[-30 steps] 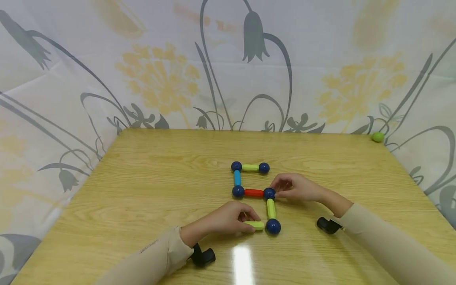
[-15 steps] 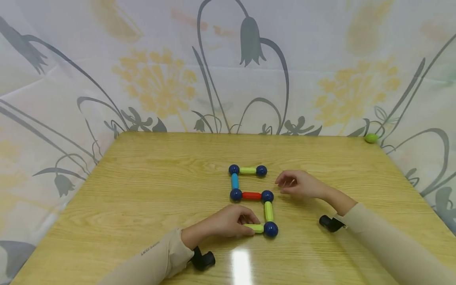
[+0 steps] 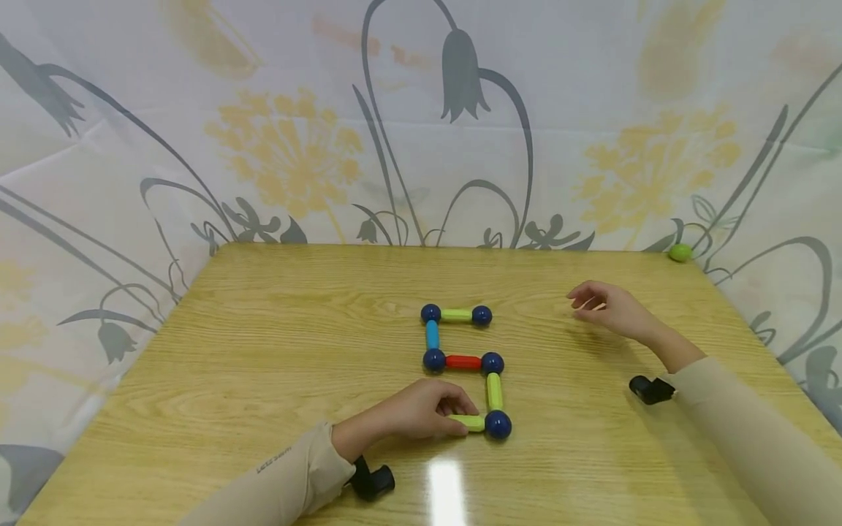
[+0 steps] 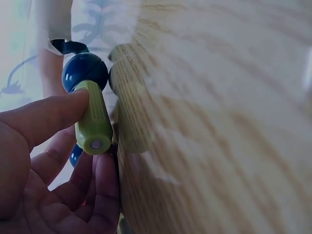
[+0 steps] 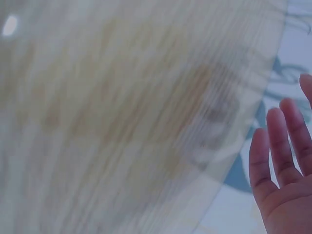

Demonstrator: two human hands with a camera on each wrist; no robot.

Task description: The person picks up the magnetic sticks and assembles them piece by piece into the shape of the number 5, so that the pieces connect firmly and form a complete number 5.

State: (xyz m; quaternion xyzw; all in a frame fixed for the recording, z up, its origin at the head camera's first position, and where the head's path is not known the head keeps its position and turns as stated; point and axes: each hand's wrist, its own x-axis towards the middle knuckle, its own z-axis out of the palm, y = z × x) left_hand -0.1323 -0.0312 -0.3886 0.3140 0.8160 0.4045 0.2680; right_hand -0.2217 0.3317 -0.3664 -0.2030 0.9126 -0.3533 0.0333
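Note:
My left hand (image 3: 421, 410) pinches a yellow-green magnetic rod (image 4: 94, 119) between thumb and fingers, low over the table. The rod's far end meets a dark blue ball (image 3: 498, 424), and its near end shows a small metal disc in the left wrist view. From that ball another yellow-green rod (image 3: 495, 392) runs to a second blue ball (image 3: 492, 364). A red rod (image 3: 463, 361), a blue rod (image 3: 432, 336) and a further yellow-green rod (image 3: 457, 315) continue the chain between more blue balls. My right hand (image 3: 612, 310) is apart from the chain, holding nothing, fingers loosely bent.
The pieces lie on a wood-grain table (image 3: 296, 314). A small green round object (image 3: 680, 253) sits at its far right corner. Behind the table hangs a flower-printed cloth (image 3: 395, 131). A black wrist camera (image 3: 651, 390) juts from under the right sleeve.
The rod in my left hand has joined the nearest blue ball. My right hand has let go of the middle-right ball and moved away to the right and back.

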